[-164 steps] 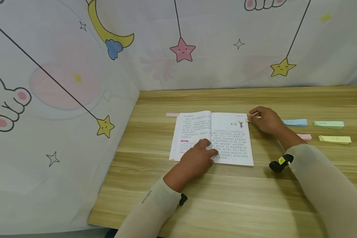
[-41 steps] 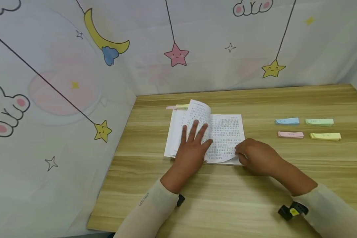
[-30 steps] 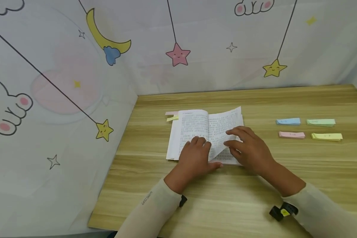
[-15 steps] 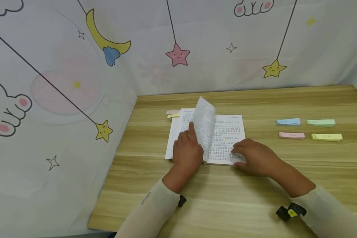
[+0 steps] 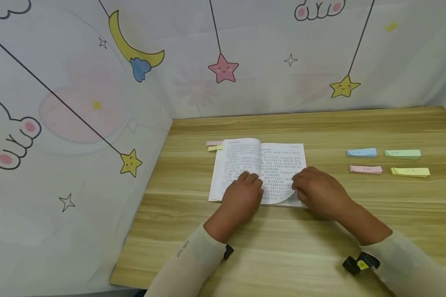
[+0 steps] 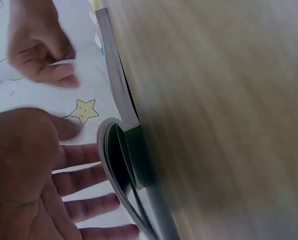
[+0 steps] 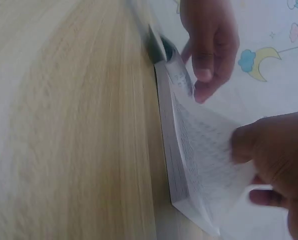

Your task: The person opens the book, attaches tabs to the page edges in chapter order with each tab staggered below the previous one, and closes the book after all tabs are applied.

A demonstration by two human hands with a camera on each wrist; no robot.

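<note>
An open book (image 5: 282,161) with printed pages lies on the table. My left hand (image 5: 243,192) rests on the lower part of its left page, by the fold; in the left wrist view its fingers (image 6: 91,206) extend loosely against the curved pages. At the lower right corner, my right hand (image 5: 319,192) pinches a page (image 7: 209,145), lifting that corner so another page shows beneath. Two paper strips stick out past the book's upper left edge, a pink strip (image 5: 213,143) above a yellow strip (image 5: 215,148).
Right of the book lie small stacks of paper strips: blue (image 5: 361,152), green (image 5: 402,154), pink (image 5: 366,169) and yellow (image 5: 410,172). A cartoon-printed cloth (image 5: 260,95) hangs behind and left of the wooden table (image 5: 301,255).
Earlier my right hand was at a yellow strip on the right page's edge; that strip now shows at the left. Pages have turned leftward, and the right hand has taken another page's corner.
</note>
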